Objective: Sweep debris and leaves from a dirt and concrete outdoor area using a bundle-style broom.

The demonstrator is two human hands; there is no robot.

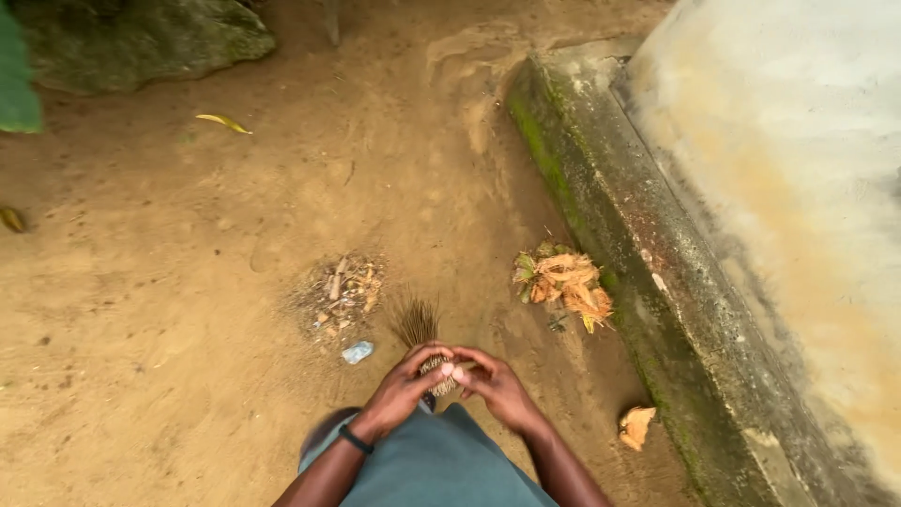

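Broom (419,329) in hands (455,380), mossy curb (601,207) probably near

Both hands (450,380) cover the bound end of the broom (419,330), so only its splayed bristles show. The forearms run off the bottom edge. The rock (141,38) is cut by the top edge, the green leaf (17,80) by the left, and the small litter pile (343,291) is too fine to sort out

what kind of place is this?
Likely a dirt yard beside a building: bare earth, a mossy concrete curb under a plastered wall, and swept litter near the hand broom.
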